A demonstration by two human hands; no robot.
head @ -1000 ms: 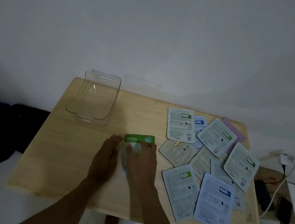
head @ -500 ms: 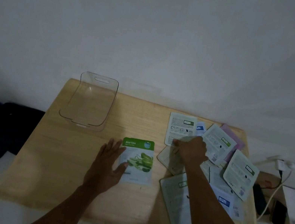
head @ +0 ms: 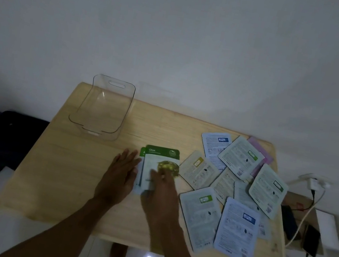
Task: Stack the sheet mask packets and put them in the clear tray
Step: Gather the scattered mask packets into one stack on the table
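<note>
Landmark: clear tray [head: 101, 108], empty, at the table's [head: 64, 178] far left corner. Nearer than the tray and to its right lies a small stack [head: 158, 162]: a green-topped packet face up, overlapping a second one whose edge shows on the left. Left hand [head: 120, 174] lies flat and open, fingers together, against the stack's left edge. Right hand [head: 160, 191] presses flat on the top packet, gripping nothing. Loose packets [head: 235, 226], backs up, lie overlapping well right of the tray.
</note>
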